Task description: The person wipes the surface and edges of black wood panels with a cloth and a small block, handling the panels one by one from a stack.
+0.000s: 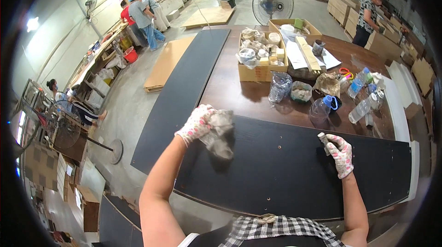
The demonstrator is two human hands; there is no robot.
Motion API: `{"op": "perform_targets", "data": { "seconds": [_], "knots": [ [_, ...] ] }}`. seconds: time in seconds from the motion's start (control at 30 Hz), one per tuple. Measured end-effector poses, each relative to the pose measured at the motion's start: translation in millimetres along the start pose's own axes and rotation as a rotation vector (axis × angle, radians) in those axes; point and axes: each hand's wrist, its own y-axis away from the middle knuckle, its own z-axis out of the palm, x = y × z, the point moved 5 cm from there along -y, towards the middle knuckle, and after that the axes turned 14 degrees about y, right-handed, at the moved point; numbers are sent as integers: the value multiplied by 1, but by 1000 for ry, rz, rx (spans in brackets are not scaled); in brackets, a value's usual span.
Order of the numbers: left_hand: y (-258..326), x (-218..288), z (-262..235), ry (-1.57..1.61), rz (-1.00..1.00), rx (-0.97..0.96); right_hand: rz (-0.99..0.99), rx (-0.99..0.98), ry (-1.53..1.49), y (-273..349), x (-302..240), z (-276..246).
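Note:
A crumpled grey rag [220, 137] hangs from my left hand [197, 125], whose gloved fingers are closed on it. The rag is over the left part of a black panel [294, 173], and its lower end is blurred. My right hand [341, 155], in the same white glove with pink spots, grips a small grey block [323, 143] above the panel's right part. Whether the block touches the panel I cannot tell. A few small holes show in the panel's dark surface. Another long black panel [184, 81] lies to the left, running away from me.
On the brown table [230, 85] beyond the panel stand a cardboard box of jars [255, 73], plastic bottles [362, 108], a blue-capped jug [320, 109] and red-handled scissors [346, 73]. A large fan [272, 2] stands behind. Other people [142, 19] work farther off, one at right [367, 16].

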Motion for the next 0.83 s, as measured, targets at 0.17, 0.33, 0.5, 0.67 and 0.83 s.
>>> {"op": "perform_targets", "data": {
  "seconds": [0.17, 0.33, 0.5, 0.67, 0.83],
  "knots": [
    [-5, -37, -61, 23, -353, -92, 34, 85, -5, 23, 15, -34],
    [-27, 11, -102, 829, -387, 304, 57, 136, -57, 28, 24, -46],
    [-15, -29, -13, 456, -127, -73, 57, 116, -184, 21, 22, -32],
    [-30, 30, 14, -49, -51, -66, 118, 189, -192, 34, 26, -57],
    [-89, 112, 101, 15, 51, -210, 138, 266, -140, 70, 34, -109]
  ]
}}
